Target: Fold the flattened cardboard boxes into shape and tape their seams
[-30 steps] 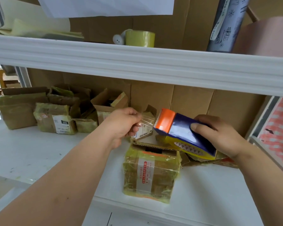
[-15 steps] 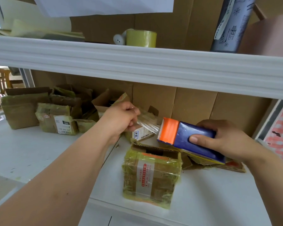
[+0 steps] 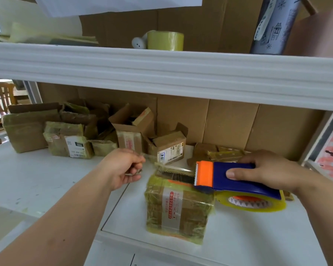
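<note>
White shelf (image 3: 46, 179) carries a tape-wrapped cardboard box (image 3: 178, 206) near its front edge. Right hand (image 3: 267, 169) wraps its grip round the blue-and-orange tape dispenser (image 3: 231, 177) above the box's top. Left hand (image 3: 121, 167) pinches the clear tape end (image 3: 152, 160), stretched across to the dispenser.

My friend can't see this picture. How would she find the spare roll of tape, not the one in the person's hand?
Look at the upper white shelf that runs across the whole picture. Near its middle, in front of the brown cardboard, stands the roll of tape, beside a small white rounded thing. It is pale yellow and sits loose, with no blue and orange holder.
</note>
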